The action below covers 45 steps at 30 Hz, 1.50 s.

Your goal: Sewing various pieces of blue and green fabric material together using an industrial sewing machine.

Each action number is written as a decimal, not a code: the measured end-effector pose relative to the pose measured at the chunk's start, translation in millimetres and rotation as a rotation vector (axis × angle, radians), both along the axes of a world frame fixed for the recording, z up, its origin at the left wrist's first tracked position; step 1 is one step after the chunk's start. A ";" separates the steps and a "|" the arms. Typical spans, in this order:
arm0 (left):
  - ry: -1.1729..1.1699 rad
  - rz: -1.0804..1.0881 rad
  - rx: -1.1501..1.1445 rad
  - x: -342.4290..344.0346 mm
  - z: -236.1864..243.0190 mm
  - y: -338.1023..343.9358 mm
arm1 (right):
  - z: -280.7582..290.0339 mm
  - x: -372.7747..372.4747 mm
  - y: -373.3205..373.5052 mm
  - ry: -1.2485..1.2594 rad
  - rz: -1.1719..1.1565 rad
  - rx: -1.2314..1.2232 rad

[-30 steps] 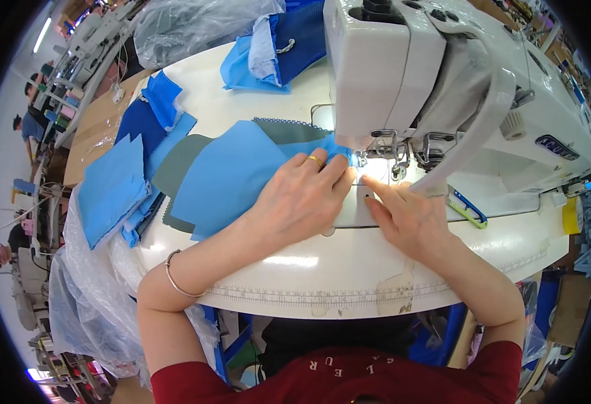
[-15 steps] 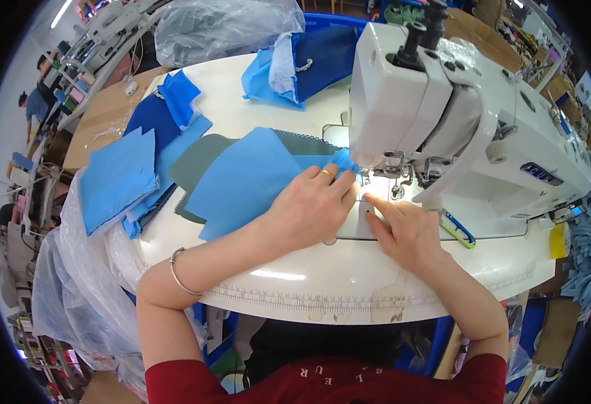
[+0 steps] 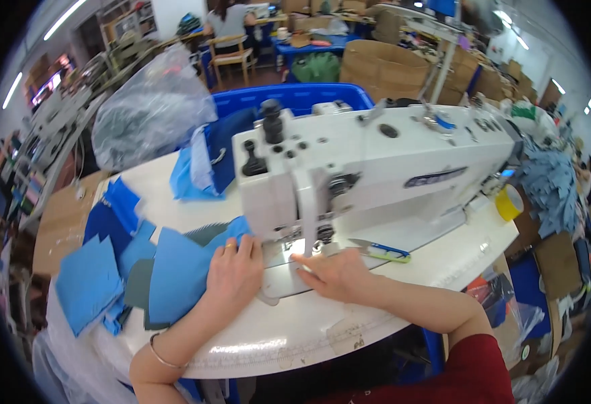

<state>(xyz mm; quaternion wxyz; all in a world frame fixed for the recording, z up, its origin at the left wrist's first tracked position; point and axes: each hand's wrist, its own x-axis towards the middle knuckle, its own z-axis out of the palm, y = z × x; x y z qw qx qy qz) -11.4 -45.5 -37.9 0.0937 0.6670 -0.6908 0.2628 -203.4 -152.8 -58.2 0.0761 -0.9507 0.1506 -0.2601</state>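
Since the light-blue pointed cloth panel (image 3: 179,276) looks light and limp, pin its 2-o'clock edge flat; left hand (image 3: 235,275) fingers together, right hand (image 3: 339,275) grip unclear.

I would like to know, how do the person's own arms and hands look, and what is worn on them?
Both hands are without gloves. The left hand wears a yellow-gold ring on one finger, and a thin silver-coloured bangle circles the left forearm. The right hand shows no ring. The right sleeve is short and dark red; the left sleeve is out of view.
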 end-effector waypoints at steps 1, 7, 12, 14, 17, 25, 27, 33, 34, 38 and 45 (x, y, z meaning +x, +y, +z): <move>-0.006 -0.025 -0.008 0.5 -2.0 -0.8 | 2.4 0.2 1.2 0.011 0.010 0.042; 0.100 -0.005 0.147 -19.3 11.7 36.0 | -12.1 7.0 -5.3 0.003 0.015 -0.043; 0.369 -0.231 -0.028 -41.5 98.9 101.3 | 7.5 0.5 -7.2 -0.018 0.027 0.095; 0.482 -0.199 -0.174 -21.6 116.6 122.4 | 10.2 1.4 -6.2 -0.003 0.025 0.058; 0.805 0.045 -0.326 19.4 111.4 130.0 | 7.2 0.4 -5.8 -0.041 0.039 0.037; 1.088 0.017 -0.159 36.1 66.5 137.3 | 7.8 -6.6 8.6 -0.103 0.008 0.081; 1.079 -0.080 -0.090 15.4 69.7 134.7 | 17.1 -10.8 18.3 -0.086 -0.038 0.150; 0.494 -0.185 0.049 -13.9 45.3 124.9 | 22.7 -24.5 42.5 0.002 0.014 0.826; 0.491 -0.192 0.057 -13.2 36.4 124.1 | 28.4 -27.9 48.4 -0.004 0.007 0.832; 0.464 -0.107 0.142 -9.4 8.0 124.5 | 55.8 -38.1 69.6 0.212 -0.038 1.025; 0.395 -0.023 0.126 -18.0 5.8 119.9 | 44.8 -35.4 87.3 0.125 0.057 1.056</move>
